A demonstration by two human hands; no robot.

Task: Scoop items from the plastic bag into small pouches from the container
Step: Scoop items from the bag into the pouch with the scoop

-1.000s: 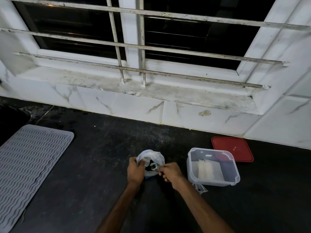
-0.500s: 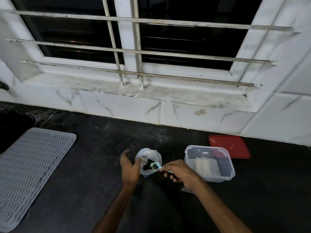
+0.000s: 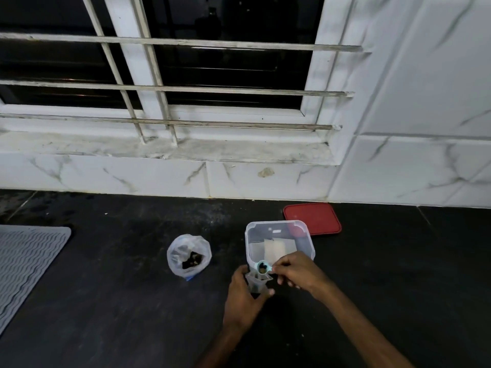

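Clear bag (image 3: 189,254): dark bits; clear square tub (image 3: 276,222): flat white pouches (image 3: 276,248); left hand (image 3: 243,301) grips open pouch (image 3: 256,282); right hand (image 3: 300,272) pinches round teal scoop (image 3: 263,267), loaded, above it

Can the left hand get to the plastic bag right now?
Probably yes: only bare dark counter lies between the left hand and the plastic bag. But it holds a small pouch, so it would need to let go first.

Both hands have left the bag (image 3: 189,254), which now stands alone at ten o'clock from them. The left hand (image 3: 243,296) now holds a pouch (image 3: 256,282) at the container (image 3: 279,226)'s six o'clock side, and the right hand (image 3: 297,272) has carried the loaded scoop (image 3: 263,266) over its mouth.
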